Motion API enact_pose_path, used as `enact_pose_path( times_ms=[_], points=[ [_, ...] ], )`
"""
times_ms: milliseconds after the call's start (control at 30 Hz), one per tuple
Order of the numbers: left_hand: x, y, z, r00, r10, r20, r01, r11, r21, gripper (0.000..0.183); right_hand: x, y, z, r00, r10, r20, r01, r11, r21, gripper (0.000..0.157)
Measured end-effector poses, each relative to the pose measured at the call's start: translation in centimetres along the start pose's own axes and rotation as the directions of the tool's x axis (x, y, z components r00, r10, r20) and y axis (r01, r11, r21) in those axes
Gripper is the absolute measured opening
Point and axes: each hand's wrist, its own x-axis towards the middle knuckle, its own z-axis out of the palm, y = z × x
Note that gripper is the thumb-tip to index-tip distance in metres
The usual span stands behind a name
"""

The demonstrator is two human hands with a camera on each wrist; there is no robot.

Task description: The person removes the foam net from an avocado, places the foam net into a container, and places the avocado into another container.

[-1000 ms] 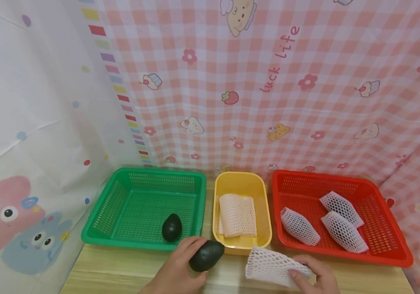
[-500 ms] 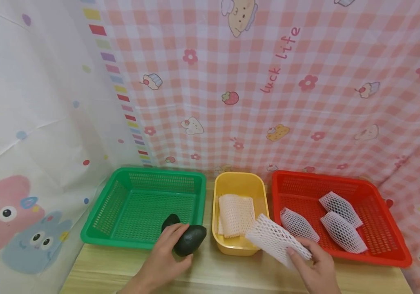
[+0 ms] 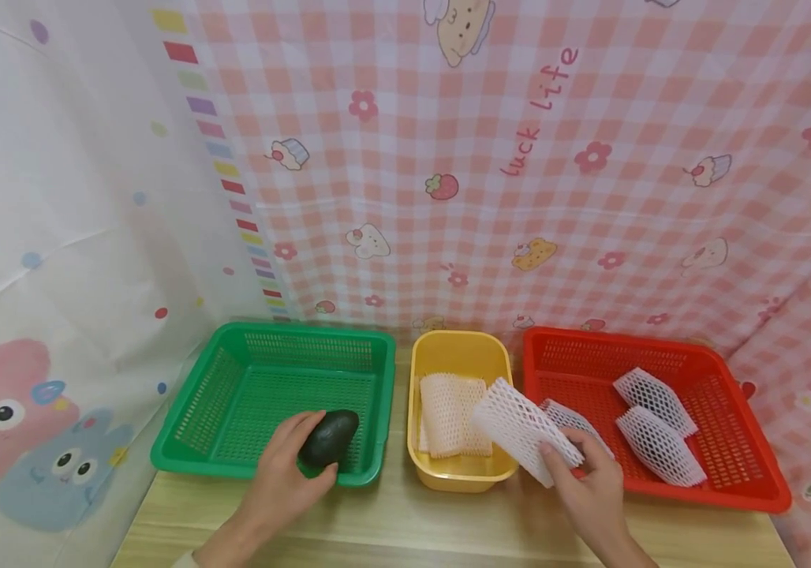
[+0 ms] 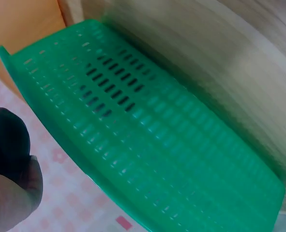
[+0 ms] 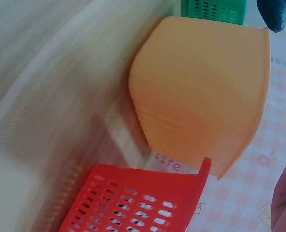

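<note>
Worktop [image 3: 412, 540]: wood-grain, nearest surface, runs under all containers.

L. hand [image 3: 281, 481]: part closed, fingers & thumb curled round dark green avocado [image 3: 332, 438], firm hold. Avocado is over near R. corner of green basket; L. wrist view shows it above rim level, apart from basket.

R. hand [image 3: 590, 485]: thumb & fingers pinch one end of white foam net sleeve [image 3: 522, 430]. Sleeve flattish, tilted, free end up & to the left, in front of yellow tub's R. rim as seen from head cam. Hand itself is by near L. corner of red basket; contact w/ rim: can't tell.

Containers, L. to R. in a row on worktop: green basket [image 3: 196, 464], slotted sides; yellow tub [image 3: 458, 480], smooth-walled, narrowest; red basket [image 3: 569, 363], slotted sides.

Contents: tub has pale net sleeves [image 3: 444, 414] lying flat, overlapping; exact no. unclear. Red basket has 3 bulging white net pcs: one [image 3: 579, 418] at L., partly hidden behind held sleeve, & a pair [image 3: 661, 446] close together toward R.

Backdrop, farthest: pink check cloth [image 3: 476, 142] w/ "luck life" lettering; white cartoon-print cloth [image 3: 86, 229] at L.
</note>
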Motion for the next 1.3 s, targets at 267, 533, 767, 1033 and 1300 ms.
enact_pose_path(
  times_ms=[267,533,767,1033,1300],
  points=[
    [0.7,-2.1,-0.8,0.999,-0.035,-0.027,0.037,0.997,0.068,0.071,1.3,0.2,1.4,1.000,0.005,-0.022,-0.004,0.999,0.039,0.026],
    [1.6,-3.7,-1.3,0.978,-0.196,0.071,0.188,0.977,0.098,0.070,2.2,0.1,2.4,0.997,0.050,-0.066,-0.051,0.999,-0.010,0.024],
    [2.2,-4.9,-1.5,0.909,-0.377,0.176,0.362,0.925,0.113,0.070,2.9,0.5,3.4,0.995,0.016,-0.096,-0.022,0.998,-0.064,0.021],
    [3.1,-5.2,-1.6,0.859,-0.452,0.242,0.423,0.891,0.165,0.069,3.7,1.0,4.5,0.994,0.020,-0.110,-0.041,0.980,-0.193,0.023],
    [3.6,-6.2,-1.3,0.833,-0.481,0.272,0.439,0.875,0.203,0.072,4.5,1.2,6.0,0.991,0.021,-0.129,-0.059,0.954,-0.295,0.025]
  ],
)
